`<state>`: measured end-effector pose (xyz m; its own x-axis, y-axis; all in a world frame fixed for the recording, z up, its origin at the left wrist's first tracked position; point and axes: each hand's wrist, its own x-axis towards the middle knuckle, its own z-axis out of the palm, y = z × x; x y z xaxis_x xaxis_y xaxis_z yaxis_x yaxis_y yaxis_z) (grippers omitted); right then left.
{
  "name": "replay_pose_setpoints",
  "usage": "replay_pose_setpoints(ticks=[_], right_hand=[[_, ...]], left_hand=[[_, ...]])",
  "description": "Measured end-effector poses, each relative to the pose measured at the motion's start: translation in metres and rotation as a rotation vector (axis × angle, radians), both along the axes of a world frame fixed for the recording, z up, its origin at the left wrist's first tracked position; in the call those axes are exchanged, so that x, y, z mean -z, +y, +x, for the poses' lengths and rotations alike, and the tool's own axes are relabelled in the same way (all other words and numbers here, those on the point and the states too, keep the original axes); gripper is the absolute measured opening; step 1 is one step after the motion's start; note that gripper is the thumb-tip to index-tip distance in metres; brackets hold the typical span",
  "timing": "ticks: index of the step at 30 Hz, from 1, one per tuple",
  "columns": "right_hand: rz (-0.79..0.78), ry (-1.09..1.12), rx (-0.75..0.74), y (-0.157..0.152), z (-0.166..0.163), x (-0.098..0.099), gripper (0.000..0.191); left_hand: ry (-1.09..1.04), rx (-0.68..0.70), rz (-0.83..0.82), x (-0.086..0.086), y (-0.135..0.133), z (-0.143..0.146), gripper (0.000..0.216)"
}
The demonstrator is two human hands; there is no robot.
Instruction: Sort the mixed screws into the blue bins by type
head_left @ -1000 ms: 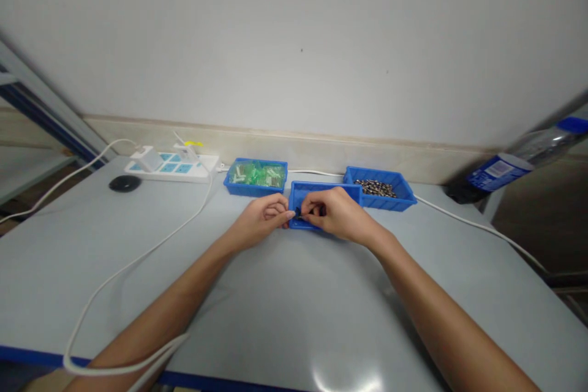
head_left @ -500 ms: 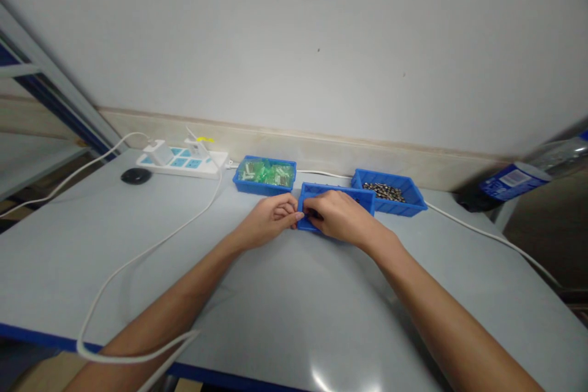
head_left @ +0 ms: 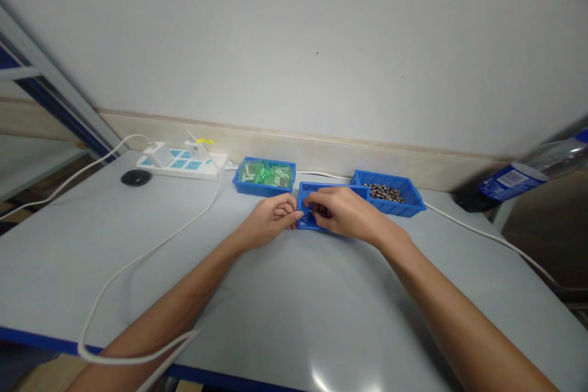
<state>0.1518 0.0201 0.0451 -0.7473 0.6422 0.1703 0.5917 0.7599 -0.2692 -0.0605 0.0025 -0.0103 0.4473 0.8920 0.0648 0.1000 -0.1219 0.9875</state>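
Note:
A small blue plastic bin (head_left: 303, 196) stands in front of me on the table. At its left end is my left hand (head_left: 274, 219), fingers curled and thumb pinching the bin's wall. My right hand (head_left: 346, 213) reaches over the bin from the right, fingers bent down into it and drawn together. What those fingertips hold, if anything, is too small to see. My right hand hides most of the bin's inside. Behind to the right sits a second blue bin (head_left: 413, 197) with many small metal parts (head_left: 384, 192).
Left of the middle, another blue bin (head_left: 263, 188) holds green plastic bags with slim pieces. Beyond it are a white power strip (head_left: 184, 163) and a black round object (head_left: 136, 177). A white cable (head_left: 151, 248) crosses my left forearm. A bottle (head_left: 512, 184) stands far right.
My right hand has moved slightly right and its fingers have lifted and parted a little from the bin's left end. My left hand stays at the bin's wall.

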Motion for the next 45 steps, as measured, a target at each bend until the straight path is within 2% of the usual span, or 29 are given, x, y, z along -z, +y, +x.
replay_pose_setpoints(ticks=[7, 14, 17, 20, 23, 28, 31, 35, 40, 45], right_hand=[[-0.219, 0.41, 0.124, -0.008, 0.015, 0.012, 0.022], [0.01, 0.486, 0.222, -0.011, 0.03, 0.014, 0.012], [0.024, 0.56, 0.299, -0.014, 0.035, 0.014, 0.01], [-0.091, 0.717, 0.4, -0.017, 0.04, 0.016, 0.01], [-0.303, 0.974, 0.482, -0.021, 0.047, 0.019, 0.016], [-0.576, 1.237, 0.533, -0.027, 0.06, 0.031, 0.026], [-0.64, 1.311, 0.555, -0.029, 0.067, 0.038, 0.029], [-0.677, 1.325, 0.564, -0.03, 0.071, 0.042, 0.029], [-0.686, 1.302, 0.555, -0.031, 0.07, 0.041, 0.031], [-0.663, 1.294, 0.591, -0.031, 0.071, 0.04, 0.034]], left_hand=[[0.014, -0.026, -0.002, -0.002, -0.001, 0.002, 0.027], [0.022, -0.042, 0.0, -0.001, 0.001, 0.002, 0.026], [0.032, -0.054, 0.003, -0.002, 0.0, 0.003, 0.025], [0.035, -0.075, 0.004, -0.004, -0.001, 0.005, 0.025], [0.048, -0.116, 0.024, -0.004, -0.001, 0.008, 0.024], [0.167, -0.238, 0.149, -0.003, 0.0, 0.014, 0.02], [0.298, -0.304, 0.275, -0.005, -0.001, 0.017, 0.017], [0.407, -0.316, 0.382, -0.01, -0.006, 0.02, 0.013], [0.434, -0.33, 0.394, -0.013, -0.008, 0.022, 0.014], [0.451, -0.405, 0.39, -0.015, -0.003, 0.025, 0.02]])
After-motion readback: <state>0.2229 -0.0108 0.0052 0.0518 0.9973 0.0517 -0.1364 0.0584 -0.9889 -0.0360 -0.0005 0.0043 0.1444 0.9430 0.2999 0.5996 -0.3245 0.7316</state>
